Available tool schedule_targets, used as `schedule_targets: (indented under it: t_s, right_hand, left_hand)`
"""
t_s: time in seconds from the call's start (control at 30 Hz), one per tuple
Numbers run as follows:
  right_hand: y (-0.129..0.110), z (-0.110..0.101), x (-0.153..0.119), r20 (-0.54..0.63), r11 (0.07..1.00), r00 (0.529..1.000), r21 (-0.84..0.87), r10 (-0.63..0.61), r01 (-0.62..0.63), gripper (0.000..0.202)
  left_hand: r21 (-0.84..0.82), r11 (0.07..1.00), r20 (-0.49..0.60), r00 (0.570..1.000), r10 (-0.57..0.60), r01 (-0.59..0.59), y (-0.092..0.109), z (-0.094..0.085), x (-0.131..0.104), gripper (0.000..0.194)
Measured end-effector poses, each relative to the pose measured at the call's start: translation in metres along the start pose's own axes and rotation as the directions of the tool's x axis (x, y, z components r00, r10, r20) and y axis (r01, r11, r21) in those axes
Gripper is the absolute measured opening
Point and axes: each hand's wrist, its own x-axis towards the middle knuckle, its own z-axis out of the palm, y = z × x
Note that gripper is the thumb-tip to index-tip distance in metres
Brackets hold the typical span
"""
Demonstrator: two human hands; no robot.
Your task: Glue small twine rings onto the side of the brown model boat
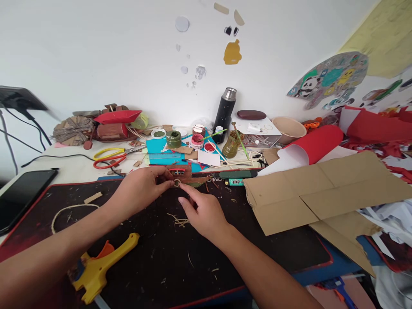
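Between the thumb and fingers of my left hand [144, 184] is a small tan ring [177, 183], perhaps of twine or cardboard. The tip of my right hand's [206, 210] stretched index finger touches or nearly touches the ring, while its thumb stands apart below. Just behind the ring lies a small brown cardboard piece [185, 172] with red on it, partly hidden by my left hand. Short twine scraps [178, 221] lie on the dark mat [161, 266] beneath my hands.
A yellow glue gun [103, 270] lies at front left, a phone [25, 197] beyond it. Orange-and-yellow-handled scissors [109, 156], an open green paint jar [174, 139] and a black thermos [224, 113] stand or lie behind. Cardboard sheets [322, 189] cover the right side.
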Motion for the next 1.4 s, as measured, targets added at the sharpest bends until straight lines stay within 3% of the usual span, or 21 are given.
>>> schedule_targets:
  t_s: [0.33, 0.6, 1.4]
  right_hand:
    - [0.0, 0.0, 0.0, 0.008, 1.0, 1.0, -0.025, 0.002, -0.002, 0.048]
    - [0.0, -0.001, 0.001, 0.015, 1.0, 1.0, -0.022, -0.004, 0.004, 0.049]
    - [-0.001, -0.002, -0.001, 0.019, 1.0, 1.0, -0.008, 0.022, -0.022, 0.048]
  left_hand:
    - [0.014, 1.0, -0.054, 0.999, -0.004, 0.004, -0.001, 0.003, -0.001, 0.031]
    - [0.038, 0.999, -0.117, 0.993, 0.02, -0.016, -0.009, 0.003, -0.005, 0.042]
    - [0.223, 0.975, -0.065, 0.998, 0.003, 0.011, 0.003, 0.01, -0.003, 0.043]
